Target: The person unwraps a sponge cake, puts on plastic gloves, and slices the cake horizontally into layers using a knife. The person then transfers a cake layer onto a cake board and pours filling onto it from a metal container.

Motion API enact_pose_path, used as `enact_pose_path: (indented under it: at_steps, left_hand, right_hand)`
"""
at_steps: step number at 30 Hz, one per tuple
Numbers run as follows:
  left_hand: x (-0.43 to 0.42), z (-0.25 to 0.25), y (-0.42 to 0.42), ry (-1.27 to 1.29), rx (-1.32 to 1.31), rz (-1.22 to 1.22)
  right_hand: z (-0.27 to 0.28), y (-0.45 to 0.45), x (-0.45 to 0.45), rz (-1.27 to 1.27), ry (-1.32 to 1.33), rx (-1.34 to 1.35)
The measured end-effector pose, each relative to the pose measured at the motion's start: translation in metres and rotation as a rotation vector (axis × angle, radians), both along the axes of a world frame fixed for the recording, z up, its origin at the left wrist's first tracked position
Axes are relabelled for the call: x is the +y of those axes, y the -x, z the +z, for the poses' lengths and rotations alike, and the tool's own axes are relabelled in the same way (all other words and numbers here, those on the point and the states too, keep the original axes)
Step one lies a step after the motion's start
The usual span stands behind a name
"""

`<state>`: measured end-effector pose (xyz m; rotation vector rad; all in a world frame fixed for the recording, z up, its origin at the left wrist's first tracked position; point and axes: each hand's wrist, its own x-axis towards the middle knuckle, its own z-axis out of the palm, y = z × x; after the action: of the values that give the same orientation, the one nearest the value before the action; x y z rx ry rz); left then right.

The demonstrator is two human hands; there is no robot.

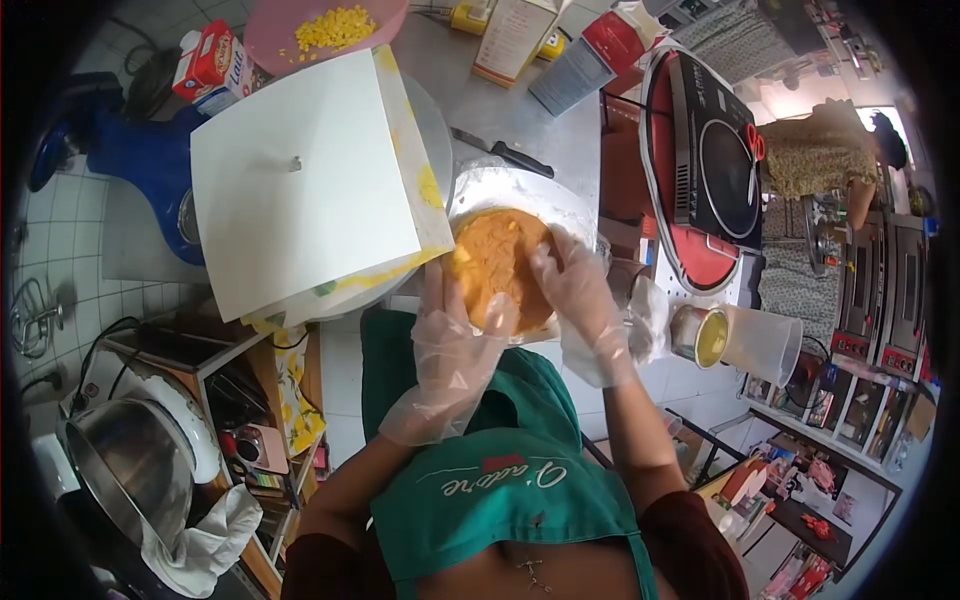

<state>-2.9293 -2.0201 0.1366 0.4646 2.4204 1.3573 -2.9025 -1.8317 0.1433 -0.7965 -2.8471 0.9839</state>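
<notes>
A round orange-brown cake (497, 258), with a rough top and yellow patches at its left edge, rests on a whitish floury surface (545, 195). My left hand (458, 335), in a clear plastic glove, lies along its near left side, fingers stretched upward and thumb apart over the edge. On the right, my gloved right hand (580, 300) has its fingertips at the cake's rim, fingers partly bent but apart. Nothing shows inside either hand. The cake's sides are partly hidden by my hands. Just beyond it lies a black-handled knife (523, 158).
A large white square board (300, 175) tilts close to my left. Behind it stand a pink bowl (265, 30) with yellow pieces and a milk carton (212, 62). At right are an induction cooktop (715, 150), a tin (697, 335) and a clear pitcher (762, 342). Another person stands far right.
</notes>
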Motion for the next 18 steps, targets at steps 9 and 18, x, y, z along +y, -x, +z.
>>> enact_pose_path:
  at_steps: [9, 18]
  left_hand:
    - [-0.001, -0.027, -0.003, -0.380, -0.644, 0.160]
    - [0.017, -0.020, 0.000, -0.736, -1.105, 0.019]
  right_hand:
    - [0.025, -0.020, -0.023, -0.411, 0.826, 0.123]
    - [0.006, -0.052, -0.002, -0.512, 1.659, 0.307]
